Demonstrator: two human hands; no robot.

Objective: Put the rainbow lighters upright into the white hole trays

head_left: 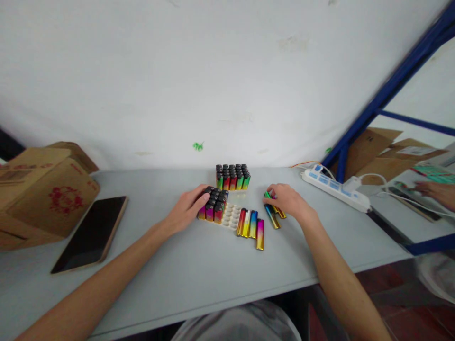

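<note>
My left hand [188, 206] rests against the left side of a block of upright lighters [214, 208] with black tops, its thumb and fingers around the near corner. These lighters stand in a white tray [232, 217], whose right part shows bare holes. Several shiny coloured lighters [252, 225] lie just right of the tray. My right hand [284, 198] is closed over a few more lighters [273, 217] farther right, fingertips at a green one. Behind the tray stands a second full block of upright lighters [232, 177].
On the left are a cardboard box [64, 194] and a dark tablet [92, 234]. A white power strip [336, 188] with cables lies at the right, beside a blue metal frame [377, 102]. Beyond it, another person's hand [435, 191] is near the table's right side.
</note>
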